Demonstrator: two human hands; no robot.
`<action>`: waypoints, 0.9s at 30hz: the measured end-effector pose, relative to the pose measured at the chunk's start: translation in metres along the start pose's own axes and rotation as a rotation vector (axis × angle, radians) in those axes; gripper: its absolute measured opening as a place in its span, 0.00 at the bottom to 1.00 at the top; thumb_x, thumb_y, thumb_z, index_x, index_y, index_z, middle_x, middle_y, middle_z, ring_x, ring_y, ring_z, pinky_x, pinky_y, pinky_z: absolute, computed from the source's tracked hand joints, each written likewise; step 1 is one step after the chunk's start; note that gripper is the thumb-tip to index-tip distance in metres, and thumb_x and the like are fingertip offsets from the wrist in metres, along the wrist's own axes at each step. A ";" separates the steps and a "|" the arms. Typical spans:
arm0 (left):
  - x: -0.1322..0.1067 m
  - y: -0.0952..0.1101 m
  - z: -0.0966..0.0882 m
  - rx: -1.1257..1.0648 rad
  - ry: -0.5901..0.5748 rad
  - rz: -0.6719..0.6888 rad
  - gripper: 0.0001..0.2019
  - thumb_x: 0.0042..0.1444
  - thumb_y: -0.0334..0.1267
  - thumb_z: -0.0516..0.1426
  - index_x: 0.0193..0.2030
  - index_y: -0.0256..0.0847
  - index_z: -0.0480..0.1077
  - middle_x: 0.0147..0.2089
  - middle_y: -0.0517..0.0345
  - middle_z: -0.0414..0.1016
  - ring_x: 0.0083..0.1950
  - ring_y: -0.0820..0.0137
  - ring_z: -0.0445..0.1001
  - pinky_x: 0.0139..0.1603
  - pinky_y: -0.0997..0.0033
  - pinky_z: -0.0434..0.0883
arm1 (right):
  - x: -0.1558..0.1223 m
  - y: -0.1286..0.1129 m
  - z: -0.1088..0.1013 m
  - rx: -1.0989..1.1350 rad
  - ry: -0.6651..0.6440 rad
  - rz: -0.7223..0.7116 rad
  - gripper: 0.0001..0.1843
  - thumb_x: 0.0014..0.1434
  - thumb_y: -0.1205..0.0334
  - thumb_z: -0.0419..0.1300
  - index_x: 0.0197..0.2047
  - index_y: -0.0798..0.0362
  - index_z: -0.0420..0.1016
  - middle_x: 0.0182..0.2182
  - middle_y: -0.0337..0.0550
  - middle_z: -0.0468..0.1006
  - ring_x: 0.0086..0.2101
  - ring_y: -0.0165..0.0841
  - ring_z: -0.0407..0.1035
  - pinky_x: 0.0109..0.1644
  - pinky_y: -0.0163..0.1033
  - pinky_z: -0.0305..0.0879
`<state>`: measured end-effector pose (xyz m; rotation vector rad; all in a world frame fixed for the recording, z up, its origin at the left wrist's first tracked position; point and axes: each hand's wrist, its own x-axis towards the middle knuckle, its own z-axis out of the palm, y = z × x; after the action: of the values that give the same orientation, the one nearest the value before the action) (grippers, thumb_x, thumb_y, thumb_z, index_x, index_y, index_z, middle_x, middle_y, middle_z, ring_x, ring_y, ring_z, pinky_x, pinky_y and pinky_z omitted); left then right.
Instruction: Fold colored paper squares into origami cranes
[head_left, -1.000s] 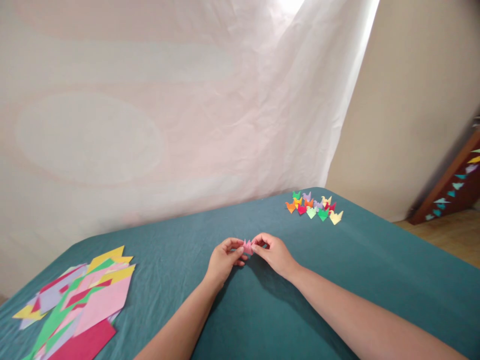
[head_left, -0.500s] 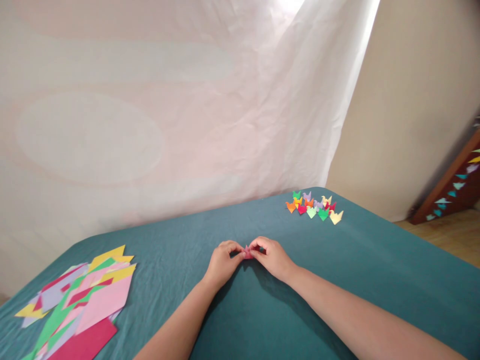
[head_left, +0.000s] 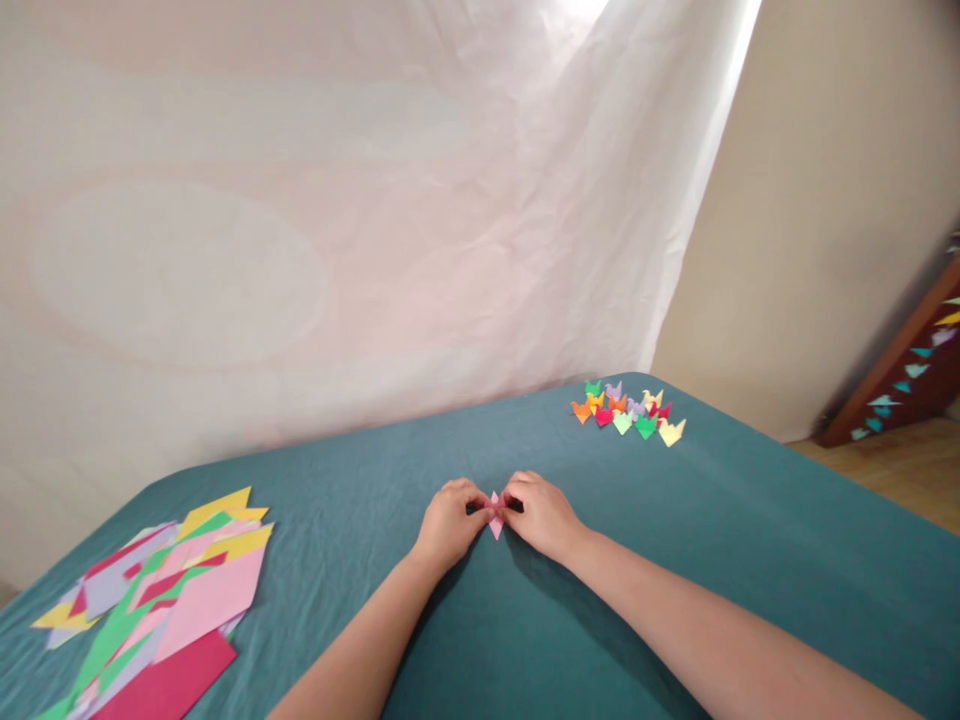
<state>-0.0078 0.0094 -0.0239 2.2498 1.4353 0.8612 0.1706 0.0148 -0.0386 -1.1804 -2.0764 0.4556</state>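
A small piece of folded pink paper (head_left: 496, 528) is held between my two hands, over the middle of the table. My left hand (head_left: 452, 520) pinches its left side between thumb and fingers. From the other side, my right hand (head_left: 541, 512) grips it the same way. One pink point sticks up between the fingertips and another points down toward me. The fingertips cover the middle of the paper, so its folds there are hidden.
The table (head_left: 337, 560) has a dark green cloth. At the left lies a spread pile of coloured paper sheets (head_left: 214, 595). Several small folded paper birds (head_left: 623, 422) stand in rows at the far right. A pale curtain (head_left: 412, 220) hangs behind the table.
The pink paper has turned between my fingers: a point now shows below as well as above. My hands have stayed in nearly the same spot, both still pinching it.
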 end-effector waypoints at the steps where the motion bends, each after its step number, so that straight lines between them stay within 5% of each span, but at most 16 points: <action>1: 0.000 0.000 0.000 0.001 -0.005 -0.001 0.04 0.50 0.34 0.59 0.27 0.41 0.75 0.31 0.58 0.73 0.37 0.67 0.69 0.42 0.70 0.63 | 0.000 0.000 -0.001 -0.007 -0.004 0.003 0.05 0.54 0.65 0.62 0.26 0.52 0.74 0.31 0.40 0.73 0.36 0.32 0.66 0.39 0.34 0.59; 22: 0.002 0.010 0.003 -0.185 0.029 -0.140 0.05 0.47 0.37 0.60 0.25 0.40 0.74 0.30 0.57 0.76 0.35 0.67 0.72 0.40 0.71 0.65 | 0.002 0.007 -0.009 0.193 -0.037 0.041 0.05 0.51 0.63 0.64 0.25 0.52 0.77 0.28 0.41 0.75 0.34 0.34 0.67 0.40 0.37 0.59; 27: -0.001 0.012 -0.006 -0.390 -0.035 -0.206 0.13 0.53 0.46 0.57 0.29 0.37 0.73 0.28 0.57 0.74 0.28 0.72 0.69 0.30 0.75 0.63 | 0.004 0.008 -0.020 0.450 -0.085 0.101 0.13 0.60 0.55 0.55 0.39 0.53 0.76 0.31 0.41 0.77 0.30 0.30 0.68 0.34 0.34 0.60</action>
<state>-0.0031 0.0034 -0.0129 1.7891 1.3208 0.9350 0.1887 0.0219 -0.0281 -1.0083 -1.8531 0.9780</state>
